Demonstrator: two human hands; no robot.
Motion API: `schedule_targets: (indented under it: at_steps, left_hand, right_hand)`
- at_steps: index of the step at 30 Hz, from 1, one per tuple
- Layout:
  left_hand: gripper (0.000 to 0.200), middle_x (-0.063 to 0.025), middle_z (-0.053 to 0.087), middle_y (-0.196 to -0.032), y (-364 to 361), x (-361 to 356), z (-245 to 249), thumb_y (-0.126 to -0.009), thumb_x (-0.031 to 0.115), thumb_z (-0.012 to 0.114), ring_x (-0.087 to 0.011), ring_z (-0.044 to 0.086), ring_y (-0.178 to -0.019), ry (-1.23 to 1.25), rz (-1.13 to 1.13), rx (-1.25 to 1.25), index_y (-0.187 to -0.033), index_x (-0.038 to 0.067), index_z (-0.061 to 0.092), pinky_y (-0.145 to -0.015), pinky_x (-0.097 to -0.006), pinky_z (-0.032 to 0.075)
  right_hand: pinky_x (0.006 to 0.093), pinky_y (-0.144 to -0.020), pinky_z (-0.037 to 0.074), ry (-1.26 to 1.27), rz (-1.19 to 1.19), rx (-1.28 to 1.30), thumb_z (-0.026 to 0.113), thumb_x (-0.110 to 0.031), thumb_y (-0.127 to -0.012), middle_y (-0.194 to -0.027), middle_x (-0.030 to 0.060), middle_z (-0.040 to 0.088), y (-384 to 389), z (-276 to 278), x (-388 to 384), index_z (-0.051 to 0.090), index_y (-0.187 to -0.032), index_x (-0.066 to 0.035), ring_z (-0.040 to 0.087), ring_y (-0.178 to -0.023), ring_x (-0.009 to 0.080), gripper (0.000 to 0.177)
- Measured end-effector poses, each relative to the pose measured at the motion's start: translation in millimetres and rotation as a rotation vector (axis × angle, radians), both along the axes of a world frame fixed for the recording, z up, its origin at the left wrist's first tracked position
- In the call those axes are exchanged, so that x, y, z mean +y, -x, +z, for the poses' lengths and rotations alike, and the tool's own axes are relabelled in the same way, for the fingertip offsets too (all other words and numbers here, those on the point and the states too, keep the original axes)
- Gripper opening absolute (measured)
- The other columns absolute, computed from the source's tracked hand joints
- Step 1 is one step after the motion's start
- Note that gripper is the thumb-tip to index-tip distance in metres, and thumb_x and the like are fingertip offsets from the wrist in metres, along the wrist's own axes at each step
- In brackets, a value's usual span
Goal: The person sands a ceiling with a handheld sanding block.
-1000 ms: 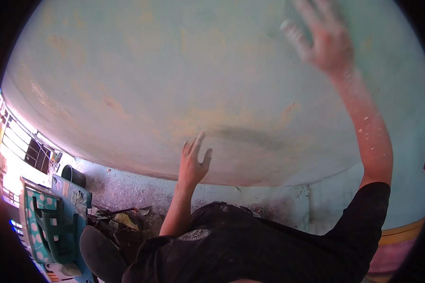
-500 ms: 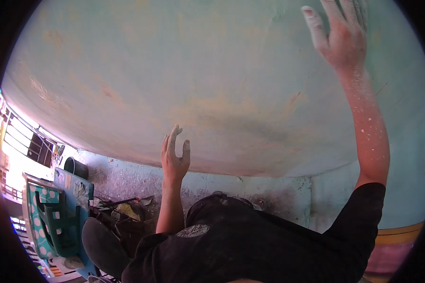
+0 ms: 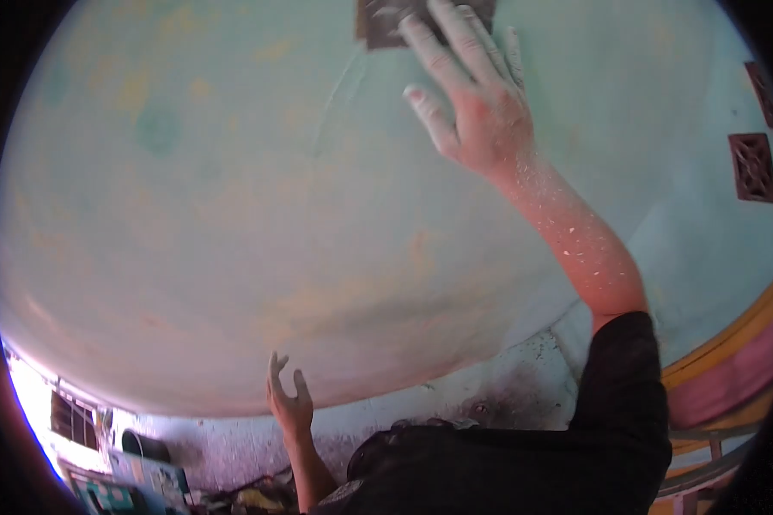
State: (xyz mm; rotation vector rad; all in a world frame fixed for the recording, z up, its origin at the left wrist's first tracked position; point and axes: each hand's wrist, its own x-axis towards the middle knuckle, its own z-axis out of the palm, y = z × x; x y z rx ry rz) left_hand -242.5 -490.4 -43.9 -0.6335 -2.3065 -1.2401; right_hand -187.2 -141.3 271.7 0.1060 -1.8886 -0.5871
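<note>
The right hand [image 3: 483,107] is up high with its fingers spread wide, and some of them cover part of a dark brown square [image 3: 385,26], but I can't tell if they touch it. The left hand [image 3: 290,399] is low down, half open with bent fingers and holding nothing. The patchy green wall [image 3: 232,206] is behind both hands, and a black bucket [image 3: 146,447] is left of the left hand
</note>
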Motion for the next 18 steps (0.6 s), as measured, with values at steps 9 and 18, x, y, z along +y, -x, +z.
schedule_targets:
  at_steps: [9,18]
  left_hand:
    - [0.056,-0.0178,0.064,-0.113,-16,28,20,-0.085,-0.001,0.059,-0.033,0.061,-0.105,-0.017,-0.146,0.085,-0.139,0.001,0.044,-0.092,-0.0428,0.047]
    - [0.055,-0.018,0.066,-0.11,8,7,-13,-0.085,-0.001,0.058,-0.0328,0.062,-0.104,-0.042,-0.19,0.163,-0.138,0.0,0.044,-0.093,-0.0428,0.047]
  right_hand:
    - [0.064,-0.109,0.021,0.175,0.208,-0.221,0.064,-0.045,-0.085,-0.153,0.0167,0.031,-23,-178,-11,0.045,-0.143,-0.015,0.031,-0.14,0.0383,0.068]
    - [0.0605,-0.112,0.02,0.495,-0.012,0.204,0.063,-0.033,-0.086,-0.156,0.0191,0.02,-23,-108,2,0.029,-0.15,-0.013,0.03,-0.137,0.045,0.075]
